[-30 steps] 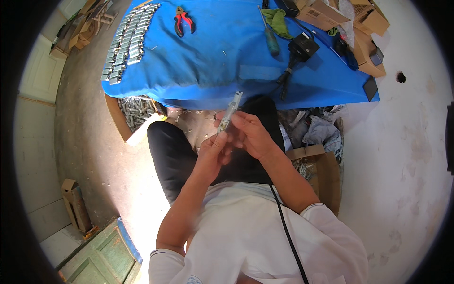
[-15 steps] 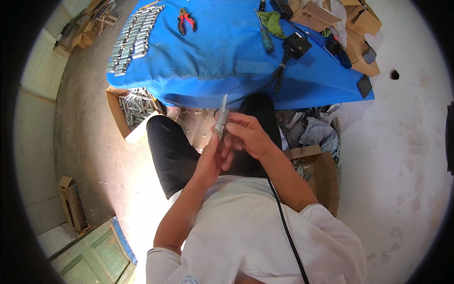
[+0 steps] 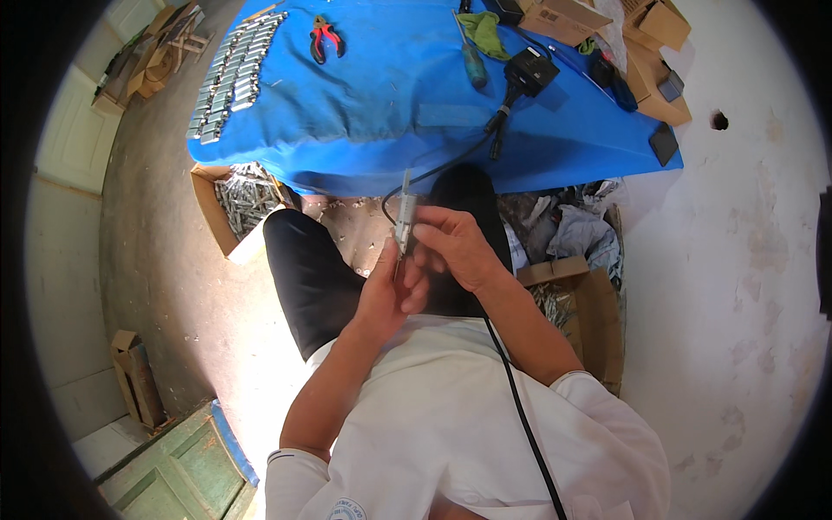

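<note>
Above my lap, between my knees, both hands hold a slim silver metal part [image 3: 405,212] upright, its narrow tip pointing toward the table. My left hand [image 3: 386,290] pinches its lower end between thumb and fingers. From the right, my right hand [image 3: 452,245] grips its side with thumb and forefinger. The fingers hide part of its lower end. Similar-looking metal pieces [image 3: 234,78] lie in rows at the far left of the blue-covered table [image 3: 364,104].
Red-handled pliers [image 3: 326,42], a green-handled screwdriver [image 3: 473,66], a green cloth [image 3: 487,36] and a black device [image 3: 531,73] with a cable lie on the table. Cardboard boxes with metal pieces stand beside my left knee [image 3: 213,217] and right hip [image 3: 600,334]. A black cord [image 3: 518,399] crosses my shirt.
The whole view has shifted slightly, so the table things appear a little further left. Both hands keep their hold on the metal part, which has turned slightly.
</note>
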A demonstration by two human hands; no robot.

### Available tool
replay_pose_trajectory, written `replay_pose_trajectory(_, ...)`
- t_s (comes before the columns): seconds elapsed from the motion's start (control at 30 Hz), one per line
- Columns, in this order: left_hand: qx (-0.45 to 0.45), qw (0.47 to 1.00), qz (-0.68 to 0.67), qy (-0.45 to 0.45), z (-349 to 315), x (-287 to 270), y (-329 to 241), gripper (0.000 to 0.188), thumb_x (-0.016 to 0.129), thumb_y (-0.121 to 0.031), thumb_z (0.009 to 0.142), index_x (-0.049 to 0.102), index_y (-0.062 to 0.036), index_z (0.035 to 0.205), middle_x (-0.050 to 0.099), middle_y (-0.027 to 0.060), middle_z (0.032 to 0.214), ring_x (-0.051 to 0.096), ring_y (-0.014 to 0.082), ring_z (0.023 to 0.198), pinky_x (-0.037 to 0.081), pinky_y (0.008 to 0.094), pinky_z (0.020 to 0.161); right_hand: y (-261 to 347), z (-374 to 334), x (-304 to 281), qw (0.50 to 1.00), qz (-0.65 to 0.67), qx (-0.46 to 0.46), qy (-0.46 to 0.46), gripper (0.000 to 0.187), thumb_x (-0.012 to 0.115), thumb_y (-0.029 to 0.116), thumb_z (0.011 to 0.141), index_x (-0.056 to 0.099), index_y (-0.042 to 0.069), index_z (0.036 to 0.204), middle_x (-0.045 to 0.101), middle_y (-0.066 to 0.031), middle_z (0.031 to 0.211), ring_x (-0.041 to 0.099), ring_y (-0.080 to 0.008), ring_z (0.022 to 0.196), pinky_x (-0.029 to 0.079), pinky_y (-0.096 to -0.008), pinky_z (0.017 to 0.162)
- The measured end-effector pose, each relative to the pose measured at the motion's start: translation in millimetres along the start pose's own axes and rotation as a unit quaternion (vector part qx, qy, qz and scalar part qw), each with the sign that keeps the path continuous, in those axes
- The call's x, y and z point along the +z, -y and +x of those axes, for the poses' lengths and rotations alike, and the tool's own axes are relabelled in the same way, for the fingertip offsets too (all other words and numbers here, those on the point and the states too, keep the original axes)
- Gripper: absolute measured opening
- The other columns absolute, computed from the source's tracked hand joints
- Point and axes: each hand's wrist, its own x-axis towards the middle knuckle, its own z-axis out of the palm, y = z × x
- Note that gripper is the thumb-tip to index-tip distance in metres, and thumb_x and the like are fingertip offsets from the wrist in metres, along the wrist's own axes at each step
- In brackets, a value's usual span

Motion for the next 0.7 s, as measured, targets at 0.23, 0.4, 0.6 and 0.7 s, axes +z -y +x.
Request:
replay_pose_trajectory(0.23,-0.006,1.0,-0.024,0.01,-1,-1,-1,0.049,0.03,-0.055,0.097,0.046,-0.013,0.078,0.044,0.0025,0.055,0.034,0.0117,0.041,0.03,0.0241,0.042,4,-2,3,1.0,-0.01,-0.006,-0.013,0.027,0.053,0.008,0.092,0.06,-0.003,0.115,0.063,-0.0035,0.075,0.056,-0.0059,0.058,0.038,-0.0181,0.046)
replay_pose_trajectory(0.4,-0.003,0.999,-0.029,0.037,-2,-7,1,0.05,0.03,-0.055,0.097,0.046,-0.0128,0.076,0.043,0.0027,0.054,0.034,0.0121,0.041,0.029,0.0246,0.042,5,-3,8,0.999,-0.024,-0.015,-0.02,0.025,0.051,0.007,0.092,0.061,-0.003,0.113,0.063,-0.0039,0.075,0.055,-0.0058,0.057,0.037,-0.0183,0.046)
replay_pose_trajectory(0.6,0.015,1.0,-0.01,-0.022,-9,4,-3,0.046,0.039,-0.054,0.096,0.046,-0.0125,0.078,0.041,-0.0001,0.058,0.036,0.0111,0.045,0.029,0.0231,0.043,5,-3,4,1.0,0.019,-0.009,0.018,0.027,0.057,0.021,0.092,0.063,0.002,0.111,0.065,-0.0015,0.086,0.056,-0.0049,0.066,0.037,-0.0173,0.048)
replay_pose_trajectory(0.7,0.036,0.998,0.036,-0.033,-10,2,-3,0.04,0.046,-0.051,0.095,0.047,-0.0129,0.083,0.039,-0.0017,0.062,0.038,0.0097,0.05,0.029,0.0219,0.044,1,0,1,0.999,0.042,-0.007,0.015,0.029,0.059,0.026,0.092,0.062,0.003,0.11,0.064,-0.0012,0.091,0.055,-0.0049,0.07,0.036,-0.0171,0.048)
